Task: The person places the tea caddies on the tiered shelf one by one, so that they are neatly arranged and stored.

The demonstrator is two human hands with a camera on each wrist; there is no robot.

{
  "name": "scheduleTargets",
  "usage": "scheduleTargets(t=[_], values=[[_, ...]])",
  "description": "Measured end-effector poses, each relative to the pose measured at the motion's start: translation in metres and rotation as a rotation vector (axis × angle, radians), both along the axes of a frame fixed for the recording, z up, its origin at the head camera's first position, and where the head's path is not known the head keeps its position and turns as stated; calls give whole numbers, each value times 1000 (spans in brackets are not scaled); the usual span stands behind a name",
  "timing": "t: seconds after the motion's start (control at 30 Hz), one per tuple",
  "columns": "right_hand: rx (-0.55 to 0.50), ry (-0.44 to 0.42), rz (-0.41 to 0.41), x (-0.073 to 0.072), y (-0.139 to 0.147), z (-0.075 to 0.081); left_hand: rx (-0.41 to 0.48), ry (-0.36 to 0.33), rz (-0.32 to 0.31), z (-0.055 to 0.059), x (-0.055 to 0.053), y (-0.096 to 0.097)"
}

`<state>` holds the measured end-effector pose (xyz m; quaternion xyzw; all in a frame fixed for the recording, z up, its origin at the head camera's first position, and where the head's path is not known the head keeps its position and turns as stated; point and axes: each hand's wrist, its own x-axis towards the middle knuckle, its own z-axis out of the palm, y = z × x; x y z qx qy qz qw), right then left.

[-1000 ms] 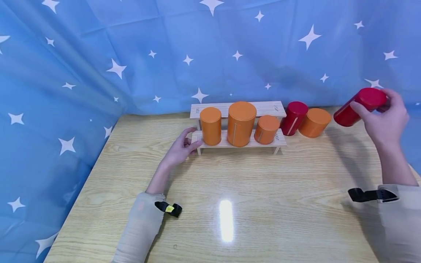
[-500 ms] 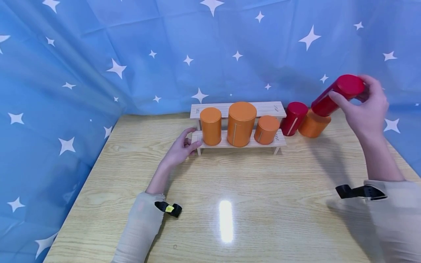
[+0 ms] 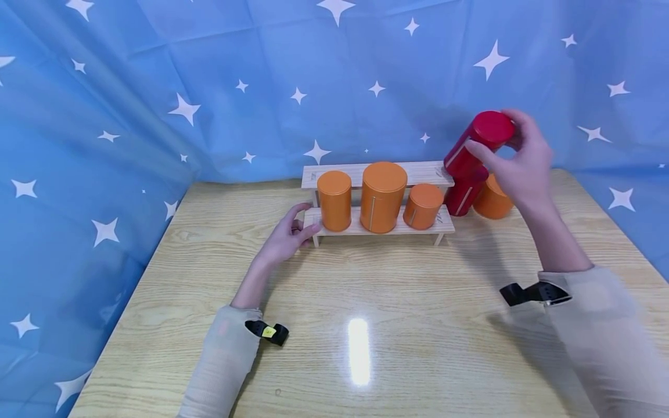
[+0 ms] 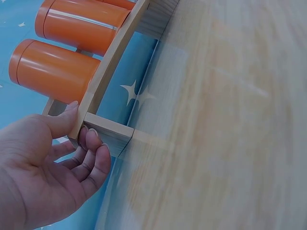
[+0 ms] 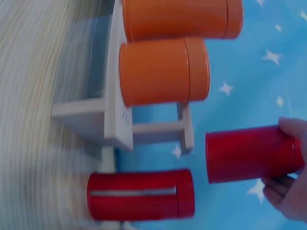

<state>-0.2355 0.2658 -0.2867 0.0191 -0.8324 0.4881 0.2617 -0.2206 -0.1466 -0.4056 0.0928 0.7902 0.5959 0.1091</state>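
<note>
My left hand pinches the left end of the lower step of a two-step wooden rack, thumb on top and fingers beneath in the left wrist view. Three orange canisters stand on that step: a slim one, a tall wide one and a small one. Up in the air, my right hand grips a red canister near its lid. It tilts, its base close to the upper step's right end; the right wrist view shows it apart from the rack.
Right of the rack stands another red canister, partly hidden behind the held one. Beside it is a short, wide orange canister. A blue star-patterned curtain hangs behind the wooden table.
My right hand has carried the red canister leftward and a little up, from the table's right side past the short orange canister to the rack's right end. My left hand has stayed still.
</note>
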Motion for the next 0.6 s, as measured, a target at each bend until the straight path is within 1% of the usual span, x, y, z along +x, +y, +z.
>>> scheduleTargets(t=[0.13,0.27,0.47,0.6], values=[[30,41,44,-7,-18,4,9,-11,-2,0,0,0],[64,60,81,-12,-36,8,-1,8,-7,-2,0,-1],[82,95,146,-25,-61,13,-1,21,-7,-4,-2,-1],[72,86,183,-34,-78,17,12,22,-9,-4,-2,-2]])
